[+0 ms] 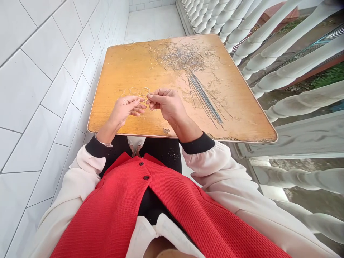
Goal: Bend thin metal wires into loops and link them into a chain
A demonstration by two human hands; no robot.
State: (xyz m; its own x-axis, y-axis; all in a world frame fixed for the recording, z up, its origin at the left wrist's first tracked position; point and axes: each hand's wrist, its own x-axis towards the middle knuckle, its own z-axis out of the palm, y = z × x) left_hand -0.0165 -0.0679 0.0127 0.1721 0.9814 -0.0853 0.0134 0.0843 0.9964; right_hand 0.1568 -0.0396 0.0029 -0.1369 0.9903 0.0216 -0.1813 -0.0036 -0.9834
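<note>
My left hand (pixel 128 109) and my right hand (pixel 165 102) meet above the near left part of the table, fingertips almost touching. Between them is a thin wire loop (pixel 145 89), pinched at its lower side by both hands. A loose wire end seems to hang below my left fingers. Just beyond my left hand, several other thin wire rings (pixel 133 91) lie on the wood. To the right of my right hand lies a bundle of straight, dark strands (pixel 205 98), and behind it a tangled heap of fine wire (pixel 185 57).
The wooden table (pixel 113 75) has rounded corners and a chipped front edge. A white tiled wall (pixel 45 82) runs close along the left. White balusters (pixel 285 61) line the right side. My knees are under the table's near edge.
</note>
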